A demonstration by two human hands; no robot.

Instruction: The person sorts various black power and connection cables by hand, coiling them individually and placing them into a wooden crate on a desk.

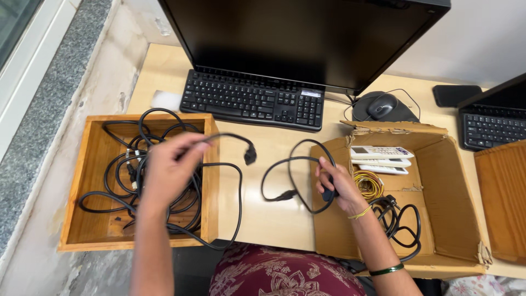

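- Left hand (171,164): raised over the right edge of the open wooden box (86,181), fingers pinched round a black power cable (230,138) whose plug end (250,155) hangs just right of the hand, above the pale wooden tabletop (274,219).
- Right hand (335,183): at the left wall of the open brown cardboard box (455,197), clenched on the plug of a second black looped cable (290,181); the loops sag left of the hand, over the tabletop between the two boxes.
- Wooden box: holds a tangle of black cables (123,164); one strand trails over its right wall.
- Cardboard box: holds white remote controls (382,158) at the back, a yellow coiled cord (368,183) in the middle, black coiled cable (400,219) in front.
- Behind: black keyboard (252,98), black monitor (307,38), black mouse (382,104).
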